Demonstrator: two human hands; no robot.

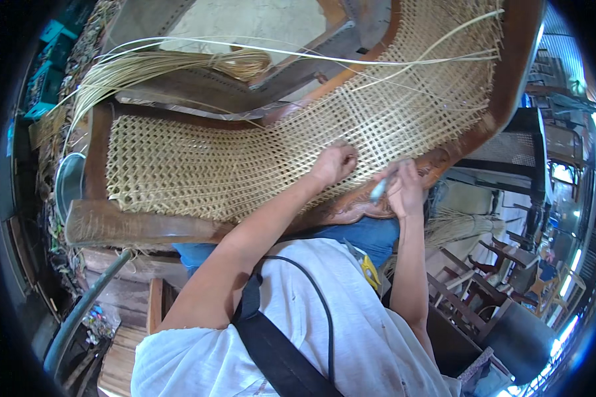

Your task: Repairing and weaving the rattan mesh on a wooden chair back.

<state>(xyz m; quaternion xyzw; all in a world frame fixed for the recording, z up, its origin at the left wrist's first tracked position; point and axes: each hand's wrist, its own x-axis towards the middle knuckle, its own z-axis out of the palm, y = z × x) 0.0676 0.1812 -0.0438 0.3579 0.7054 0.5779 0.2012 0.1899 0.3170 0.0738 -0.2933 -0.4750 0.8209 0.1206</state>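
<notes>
Looking down in the head view, we've got a woven cane panel (291, 149) set in a brown wooden frame (146, 223). Our left hand (336, 163) is curled over the panel's middle, can't tell if it's pinching a strand. Our right hand (406, 192), apart from it by the panel's near edge, grips a blurry pale-blue tool (379, 190). Loose cane bundle (172, 66) lies beyond the panel's left half.
</notes>
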